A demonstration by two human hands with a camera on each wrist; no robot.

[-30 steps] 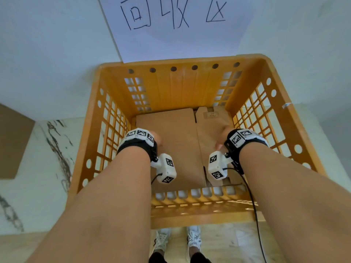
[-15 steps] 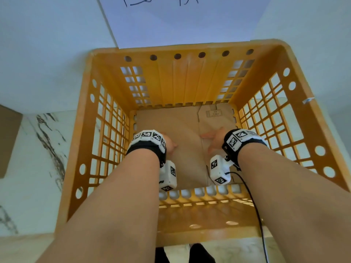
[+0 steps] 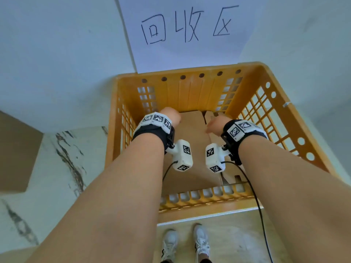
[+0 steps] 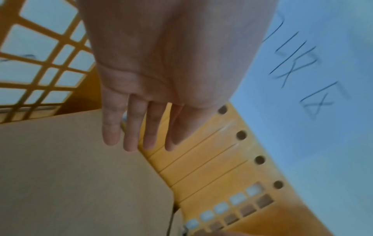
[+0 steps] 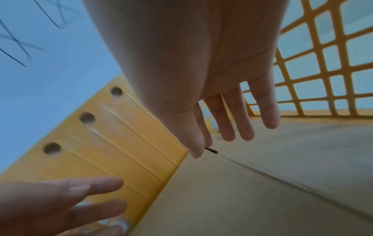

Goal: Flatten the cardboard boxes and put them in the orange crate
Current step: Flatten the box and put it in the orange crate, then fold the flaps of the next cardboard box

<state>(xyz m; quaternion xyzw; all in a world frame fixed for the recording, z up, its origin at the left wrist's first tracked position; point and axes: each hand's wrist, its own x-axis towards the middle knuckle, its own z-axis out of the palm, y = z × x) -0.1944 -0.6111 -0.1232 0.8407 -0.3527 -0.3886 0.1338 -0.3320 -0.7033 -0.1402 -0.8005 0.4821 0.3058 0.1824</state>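
The flattened cardboard box [image 3: 191,147] lies on the floor of the orange crate [image 3: 191,92]. Both the left hand [image 4: 153,89] and right hand [image 5: 212,89], fingers straight and empty, have lifted off it since half a second ago, so this placement looks finished.

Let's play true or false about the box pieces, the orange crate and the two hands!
1. The flat cardboard lies inside the orange crate. True.
2. The left hand is squeezing a cardboard flap. False: its fingers are straight and hold nothing.
3. The right hand has straight fingers and holds nothing. True.
4. The crate is blue. False: it is orange.
5. A paper sign with writing hangs on the wall behind the crate. True.
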